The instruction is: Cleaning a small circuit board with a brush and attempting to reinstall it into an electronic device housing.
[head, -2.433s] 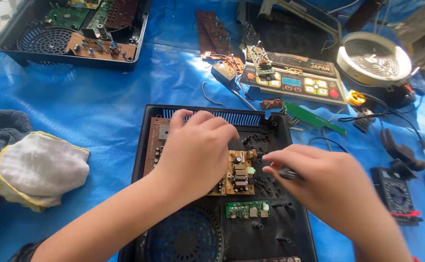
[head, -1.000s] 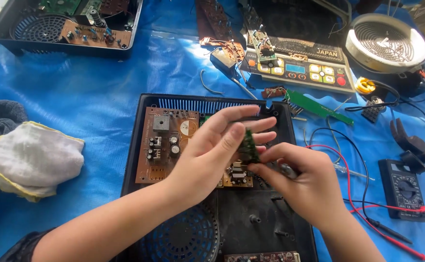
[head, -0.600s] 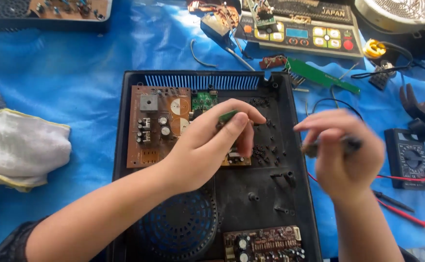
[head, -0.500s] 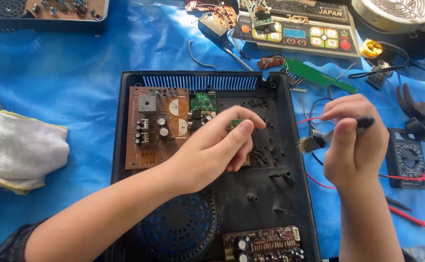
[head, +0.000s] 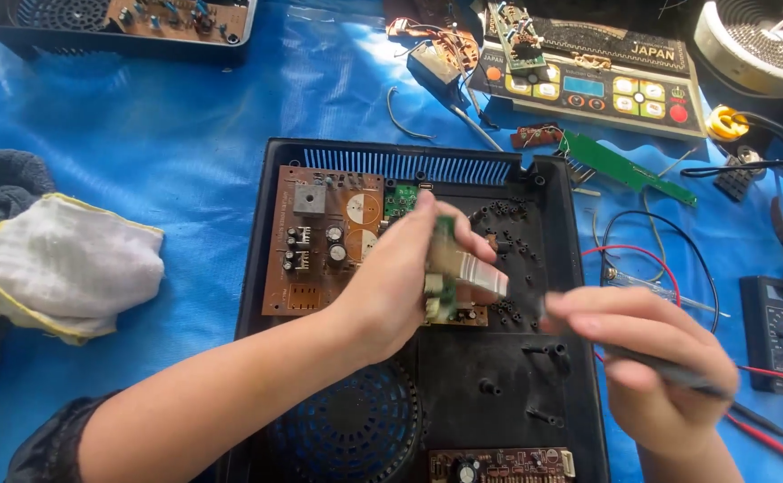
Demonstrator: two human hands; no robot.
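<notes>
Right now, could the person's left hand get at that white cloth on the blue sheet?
Probably not at once: the left hand grips a small green board, so it is occupied, though the white cloth lies uncovered on its side.

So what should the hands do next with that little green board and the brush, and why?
Probably sweep the brush once more across the small green board. The left hand holds the board on edge above the black case, and the right hand has the bristles right against it, blurred, so the board seems not yet clean.
</notes>
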